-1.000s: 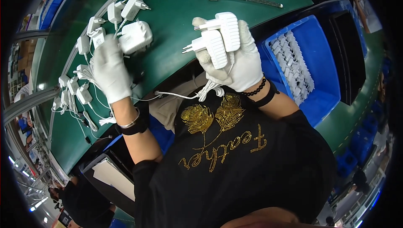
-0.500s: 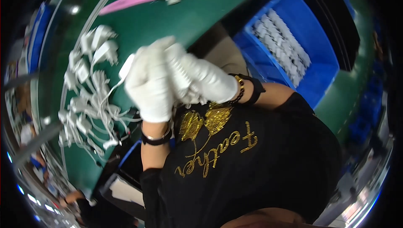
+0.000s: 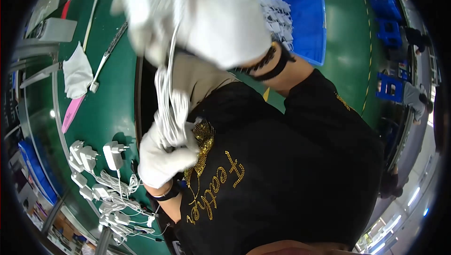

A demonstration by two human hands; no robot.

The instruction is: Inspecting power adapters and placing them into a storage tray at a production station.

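both hands gloved in white; the left hand [image 3: 162,158] is closed in a fist around a bunched white cable [image 3: 170,109], held close against the chest of the black shirt [image 3: 282,170], a position that appears to keep the loops gathered and tight; the right hand [image 3: 221,18] is raised high near the camera, blurred, and seems to grip the upper run of the same cable, though its exact finger position cannot be told; the cable runs taut and roughly upright between the two hands, the bundle sitting in and just above the left fist, well below the right hand; holding it stretched this way looks suited to winding or straightening the cord.

on the green table [image 3: 112,109], to the person's left, white chargers [image 3: 101,161] with loose cords lie in a row, apart from both hands; a white cloth [image 3: 77,74], a pink flat strip [image 3: 70,116] and a slim brush-like tool [image 3: 105,60] lie further up; a blue bin [image 3: 307,15] of small white parts stands just beyond the right wrist.
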